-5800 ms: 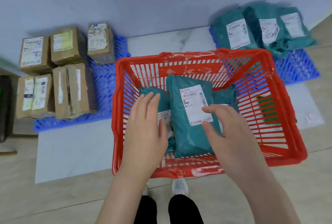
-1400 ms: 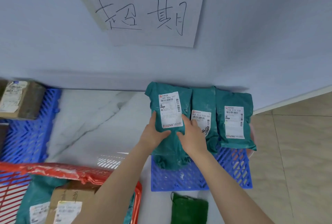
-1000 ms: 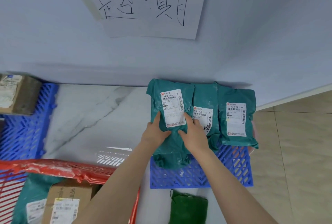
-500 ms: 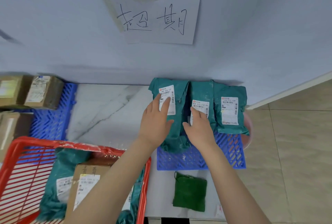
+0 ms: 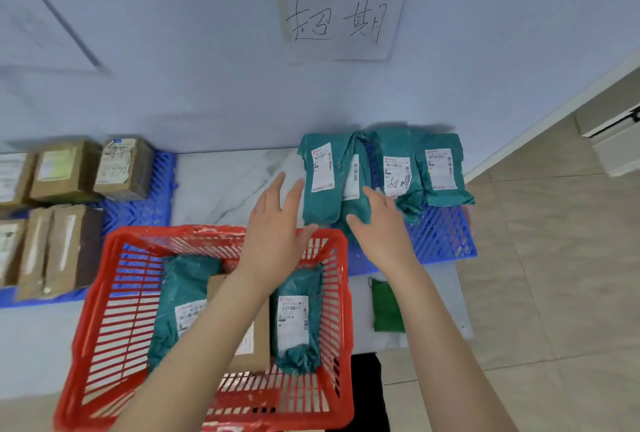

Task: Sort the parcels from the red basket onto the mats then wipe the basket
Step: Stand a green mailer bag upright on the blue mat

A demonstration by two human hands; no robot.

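The red basket (image 5: 104, 310) sits low in the middle and holds two teal bag parcels (image 5: 294, 314) and a cardboard box (image 5: 258, 338) partly hidden by my left forearm. Several teal bag parcels (image 5: 322, 182) lean against the wall on the right blue mat (image 5: 440, 237). My left hand (image 5: 277, 224) hovers with straight fingers over the basket's far rim, just left of the leftmost teal bag. My right hand (image 5: 381, 224) is open too, its fingers lying against the lower end of the teal bags. Neither hand holds anything.
Several cardboard boxes (image 5: 124, 165) stand on the left blue mat (image 5: 145, 203). A folded green cloth (image 5: 386, 307) lies on the white floor sheet right of the basket. A handwritten paper sign (image 5: 341, 18) is taped to the wall. Tan floor tiles lie to the right.
Both hands have let go of the teal bag on the right mat and drawn back toward the basket. The view has tilted down and left, showing more of the basket.
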